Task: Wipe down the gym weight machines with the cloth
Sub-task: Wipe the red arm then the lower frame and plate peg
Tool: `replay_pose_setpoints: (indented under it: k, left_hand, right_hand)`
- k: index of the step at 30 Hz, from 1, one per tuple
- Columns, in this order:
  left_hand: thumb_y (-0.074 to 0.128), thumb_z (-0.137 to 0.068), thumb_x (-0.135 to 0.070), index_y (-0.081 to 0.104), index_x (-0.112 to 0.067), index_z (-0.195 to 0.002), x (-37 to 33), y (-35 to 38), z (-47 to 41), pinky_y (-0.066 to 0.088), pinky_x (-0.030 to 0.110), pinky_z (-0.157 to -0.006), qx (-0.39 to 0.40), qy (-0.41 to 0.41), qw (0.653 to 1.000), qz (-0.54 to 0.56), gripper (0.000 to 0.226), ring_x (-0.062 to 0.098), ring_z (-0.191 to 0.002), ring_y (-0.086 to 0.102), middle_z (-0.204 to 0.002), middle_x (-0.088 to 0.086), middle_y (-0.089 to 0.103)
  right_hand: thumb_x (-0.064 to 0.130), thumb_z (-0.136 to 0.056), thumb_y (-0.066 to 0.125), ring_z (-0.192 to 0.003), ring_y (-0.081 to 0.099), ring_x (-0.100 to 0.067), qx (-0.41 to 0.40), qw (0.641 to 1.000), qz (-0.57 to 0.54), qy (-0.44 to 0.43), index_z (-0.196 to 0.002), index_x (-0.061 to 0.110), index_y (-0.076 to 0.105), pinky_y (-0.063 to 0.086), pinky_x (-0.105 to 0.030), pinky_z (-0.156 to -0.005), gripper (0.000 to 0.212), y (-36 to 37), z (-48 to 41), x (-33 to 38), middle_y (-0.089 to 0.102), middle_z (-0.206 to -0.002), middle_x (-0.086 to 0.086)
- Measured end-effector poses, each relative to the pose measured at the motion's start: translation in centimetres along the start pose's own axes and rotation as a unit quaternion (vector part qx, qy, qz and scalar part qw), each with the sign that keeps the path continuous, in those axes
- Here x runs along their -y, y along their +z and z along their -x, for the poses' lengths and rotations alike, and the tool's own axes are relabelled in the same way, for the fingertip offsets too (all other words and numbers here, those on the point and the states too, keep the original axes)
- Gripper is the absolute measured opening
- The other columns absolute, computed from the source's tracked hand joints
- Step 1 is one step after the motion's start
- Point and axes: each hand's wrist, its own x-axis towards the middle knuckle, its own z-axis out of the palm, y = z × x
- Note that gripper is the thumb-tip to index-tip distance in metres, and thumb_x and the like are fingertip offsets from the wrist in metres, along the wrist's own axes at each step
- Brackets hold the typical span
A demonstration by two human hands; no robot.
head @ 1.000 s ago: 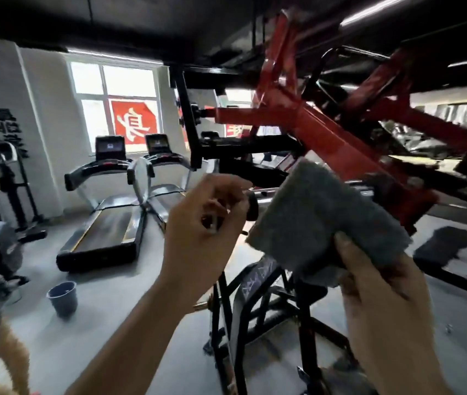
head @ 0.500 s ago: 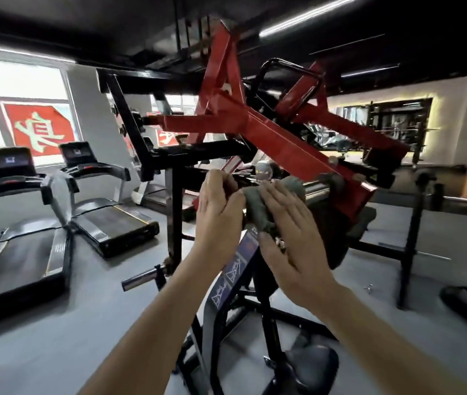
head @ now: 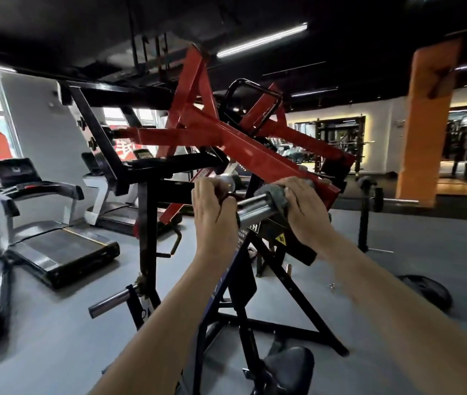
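The right fingers [head: 302, 195] are curled over the cloth [head: 270, 195] and press it around the bar [head: 255, 208]. The grey cloth therefore lies between palm and metal, at the end of the bar that joins the red arm [head: 255, 151]. Wrapped like this, it can probably rub the whole round surface in one stroke. The left fingers [head: 208, 189] are clenched on the other end of the bar, and it seems they steady it against the rubbing. The shiny middle of the bar is bare between the two hands, so the cloth likely has to slide along it. Below the bar the black frame [head: 292, 295] goes down to the seat [head: 289, 363]. Far left of the bar stands a treadmill [head: 64, 246].
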Motion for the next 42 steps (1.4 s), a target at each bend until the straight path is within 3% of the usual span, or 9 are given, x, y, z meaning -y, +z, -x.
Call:
replay_pose_setpoints:
  k: [3, 7, 13, 21, 23, 26, 32, 37, 42]
  left_hand:
    - [0.046, -0.080, -0.007, 0.046, -0.026, -0.089, 0.0, -0.2, -0.1, 0.042, 0.043, -0.092, -0.001, 0.006, 1.000, 0.006, 0.021, 0.020, -0.101, 0.046, -0.096, -0.012, 0.046]
    - [0.048, -0.081, -0.007, 0.045, -0.041, -0.089, -0.1, -0.4, 0.0, 0.043, 0.049, -0.097, -0.005, 0.008, 1.000, 0.025, 0.035, 0.018, -0.104, 0.046, -0.096, -0.024, 0.046]
    - [0.047, -0.081, -0.013, 0.047, -0.043, -0.100, 0.3, -0.7, -0.5, 0.043, 0.054, -0.103, 0.010, 0.024, 0.998, 0.059, 0.035, 0.021, -0.113, 0.048, -0.101, -0.033, 0.046]
    - [0.048, -0.082, -0.013, 0.048, -0.038, -0.112, 1.1, -0.3, -0.5, 0.037, 0.051, -0.111, 0.029, 0.018, 0.997, 0.072, 0.039, 0.018, -0.121, 0.045, -0.107, -0.030, 0.045]
    - [0.047, -0.083, -0.015, 0.046, -0.042, -0.114, 1.1, -0.5, -0.7, 0.036, 0.051, -0.113, 0.041, 0.011, 0.997, 0.071, 0.041, 0.016, -0.124, 0.044, -0.107, -0.035, 0.043]
    - [0.046, -0.083, -0.016, 0.045, -0.045, -0.116, 1.0, -0.8, -0.6, 0.034, 0.051, -0.115, 0.050, 0.003, 0.996, 0.071, 0.044, 0.014, -0.128, 0.041, -0.110, -0.038, 0.042]
    - [0.047, -0.086, -0.021, 0.047, -0.035, -0.127, 1.4, -0.7, -0.9, 0.031, 0.049, -0.118, 0.056, -0.007, 0.997, 0.055, 0.043, 0.007, -0.132, 0.036, -0.123, -0.028, 0.045]
    - [0.044, -0.094, -0.039, 0.049, -0.034, -0.130, 0.9, -1.6, -0.8, 0.028, 0.046, -0.118, 0.109, -0.042, 0.993, -0.010, 0.037, 0.009, -0.130, 0.036, -0.125, -0.024, 0.043]
    - [0.048, -0.106, -0.046, 0.060, -0.033, -0.119, 2.0, -4.8, 2.3, 0.033, 0.038, -0.114, 0.074, -0.101, 0.992, -0.008, 0.022, 0.005, -0.125, 0.041, -0.124, -0.014, 0.050]
  right_hand:
    - [0.025, -0.108, 0.020, -0.119, 0.053, -0.011, -0.026, 0.998, -0.003, 0.065, -0.115, 0.017, 0.063, 0.033, -0.018, -0.113, 0.045, 0.5, 0.3, 0.4, 0.057, -0.116, 0.010]
    - [0.025, -0.109, 0.023, -0.114, 0.050, -0.007, -0.066, 0.997, -0.034, 0.039, -0.114, 0.013, 0.062, 0.039, -0.041, -0.113, 0.042, 2.2, 2.1, 5.5, 0.057, -0.113, 0.007]
    - [0.024, -0.111, 0.030, -0.114, 0.052, -0.009, 0.004, 0.997, -0.022, -0.078, -0.121, 0.020, 0.064, 0.033, -0.028, -0.106, 0.035, 1.5, 1.7, 6.9, 0.061, -0.114, 0.010]
    - [0.019, -0.107, 0.024, -0.083, 0.063, -0.022, 0.050, 0.995, 0.020, 0.084, -0.087, 0.007, 0.063, 0.052, -0.045, -0.080, 0.046, -0.7, -2.0, 1.2, 0.067, -0.083, -0.008]
    - [0.011, -0.105, 0.031, -0.088, 0.069, -0.036, 0.085, 0.994, 0.031, 0.067, -0.096, -0.003, 0.068, 0.057, -0.049, -0.083, 0.040, -1.0, -1.9, 2.3, 0.071, -0.091, -0.019]
    - [0.021, -0.110, 0.029, -0.083, 0.062, -0.022, 0.101, 0.993, 0.058, 0.032, -0.091, 0.008, 0.061, 0.048, -0.041, -0.083, 0.040, -1.0, -2.2, 3.6, 0.064, -0.085, -0.007]
    - [0.038, -0.109, 0.029, -0.093, 0.062, -0.010, 0.163, 0.986, -0.040, -0.019, -0.115, 0.020, 0.074, 0.044, -0.024, -0.086, 0.048, -0.8, -2.1, 5.1, 0.071, -0.098, 0.000]
    - [0.040, -0.108, 0.027, -0.066, 0.054, -0.018, 0.203, 0.970, 0.052, 0.125, -0.074, 0.009, 0.058, 0.049, -0.046, -0.074, 0.055, -1.7, -4.8, 2.0, 0.061, -0.072, -0.008]
    - [0.031, -0.108, 0.031, -0.082, 0.059, -0.024, 0.189, 0.968, 0.093, 0.139, -0.077, 0.014, 0.057, 0.048, -0.049, -0.086, 0.043, -1.1, -4.2, 5.1, 0.065, -0.084, -0.004]
